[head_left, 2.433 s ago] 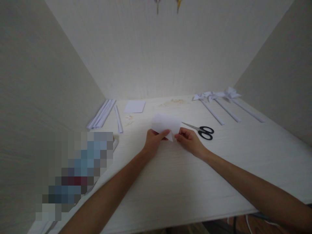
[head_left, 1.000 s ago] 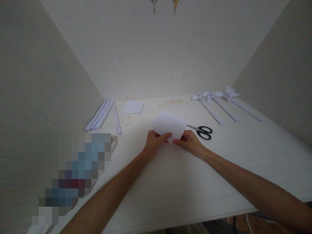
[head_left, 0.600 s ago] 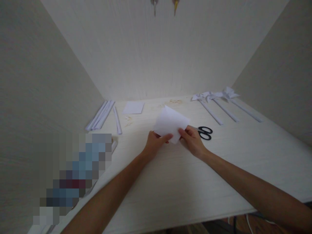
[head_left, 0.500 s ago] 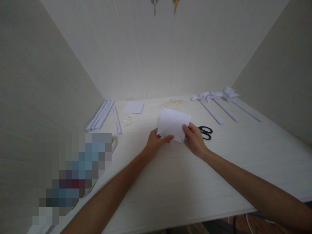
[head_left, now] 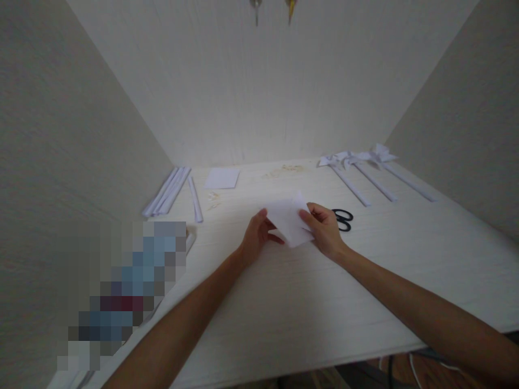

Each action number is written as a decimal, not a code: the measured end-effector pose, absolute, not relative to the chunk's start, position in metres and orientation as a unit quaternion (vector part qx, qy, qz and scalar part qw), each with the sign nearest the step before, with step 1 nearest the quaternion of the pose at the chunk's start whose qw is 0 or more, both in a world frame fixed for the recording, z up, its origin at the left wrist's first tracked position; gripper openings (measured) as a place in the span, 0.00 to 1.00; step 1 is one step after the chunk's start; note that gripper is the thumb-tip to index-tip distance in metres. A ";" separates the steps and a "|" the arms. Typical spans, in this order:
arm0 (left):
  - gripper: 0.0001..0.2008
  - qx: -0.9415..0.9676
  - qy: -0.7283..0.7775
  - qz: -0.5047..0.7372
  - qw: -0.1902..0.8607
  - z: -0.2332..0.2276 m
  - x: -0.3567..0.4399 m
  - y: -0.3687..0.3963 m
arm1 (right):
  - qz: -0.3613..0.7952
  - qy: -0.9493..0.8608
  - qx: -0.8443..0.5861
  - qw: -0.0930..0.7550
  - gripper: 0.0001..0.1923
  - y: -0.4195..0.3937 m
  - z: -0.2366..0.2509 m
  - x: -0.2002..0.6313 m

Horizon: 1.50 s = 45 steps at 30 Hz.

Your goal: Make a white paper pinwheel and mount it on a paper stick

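Note:
A square sheet of white paper [head_left: 287,219], with slits cut in from its edges, is held just above the table in front of me. My right hand [head_left: 325,229] pinches its right side, thumb on top and fingers behind. At the left edge, my left hand [head_left: 257,232] has the paper at its fingertips, with the thumb and a finger a little apart. Beyond my right hand lie black-handled scissors [head_left: 344,219], their blades hidden behind that hand.
Rolled paper sticks [head_left: 168,192] lie at the back left, with a single roll [head_left: 195,200] beside them. Near them are a paper stack [head_left: 222,178] and loose rubber bands [head_left: 213,200]. Three paper pinwheels on sticks [head_left: 373,181] rest at the back right. A pixelated area covers the left.
The paper has turned in my hands, so a corner now points down towards me. My left hand has shifted its grip along the edge; the right hand stays on the right side.

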<state>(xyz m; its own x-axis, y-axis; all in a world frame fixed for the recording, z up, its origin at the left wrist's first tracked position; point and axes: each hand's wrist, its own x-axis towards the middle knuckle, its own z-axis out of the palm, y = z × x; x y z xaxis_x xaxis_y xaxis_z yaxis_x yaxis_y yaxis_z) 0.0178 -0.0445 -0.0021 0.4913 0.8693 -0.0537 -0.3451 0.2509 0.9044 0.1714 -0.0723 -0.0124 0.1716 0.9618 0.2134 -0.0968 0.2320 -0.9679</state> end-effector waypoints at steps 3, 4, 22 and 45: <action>0.24 0.457 0.295 0.430 0.721 -0.002 0.019 -0.045 | 0.409 -0.462 -0.453 0.643 0.16 -0.072 -0.011 0.170; 0.22 0.474 0.306 0.421 0.710 -0.002 0.019 -0.046 | 0.403 -0.458 -0.458 0.647 0.15 -0.072 -0.011 0.170; 0.13 0.501 0.327 0.459 0.657 0.000 0.023 -0.047 | 0.460 -0.593 -0.483 0.450 0.18 -0.074 -0.013 0.165; 0.09 0.514 0.361 0.480 0.613 -0.007 0.022 -0.045 | 0.539 -0.573 -0.444 0.429 0.08 -0.077 -0.005 0.167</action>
<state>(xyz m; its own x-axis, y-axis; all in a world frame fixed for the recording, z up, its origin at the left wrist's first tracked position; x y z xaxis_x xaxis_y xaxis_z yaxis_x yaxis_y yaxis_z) 0.0216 -0.0451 -0.0071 0.2784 0.9591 0.0507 -0.2172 0.0114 0.9761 0.1667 -0.0773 -0.0053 -0.2384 0.9711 0.0128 0.0469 0.0246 -0.9986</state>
